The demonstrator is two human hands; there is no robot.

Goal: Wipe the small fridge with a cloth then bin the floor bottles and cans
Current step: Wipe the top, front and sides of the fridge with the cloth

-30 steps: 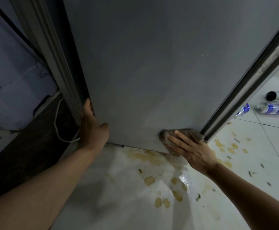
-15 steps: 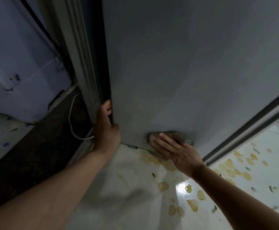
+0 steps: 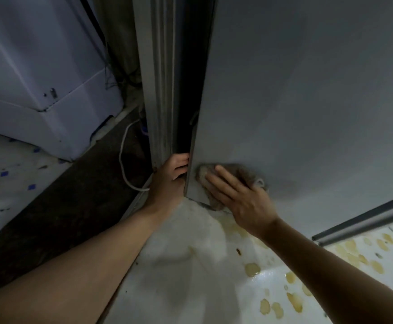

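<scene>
- Wiping under way at low left corner of fridge [image 3: 307, 101]: right hand [image 3: 242, 197] presses a cloth [image 3: 242, 174] flat on the grey panel, just above its bottom edge.
- R hand fingers: straight, moderately spread, lying over the cloth; not curled round it. Cloth shows past the fingertips on the left, above the knuckles, and below the hand at the panel's bottom edge.
- Cloth: brownish-grey, bunched, touching the panel; a small loop or tag sticks out on its right side.
- Left hand [image 3: 171, 176] grips the left vertical edge of the same panel, near the bottom corner. Fingers curled round the edge, tips on the dark inner side; thumb position not clear.
- Dark gap runs upward between panel edge and a ribbed grey frame [image 3: 160, 78] just left of it. L hand sits in the mouth of that gap.
- Far left: a white appliance [image 3: 38, 78] standing on the floor, well apart from the fridge. A white cable [image 3: 124, 160] loops down between them, ending near L wrist.
- Floor [image 3: 191, 277]: pale tile, wet sheen near right, many yellowish stains [image 3: 293, 298] scattered near and right of the R forearm; dark strip of floor on the left side.
- Grey bar [image 3: 364, 220] slants along the panel's lower right.
- Both forearms bare, entering from the near edge.
</scene>
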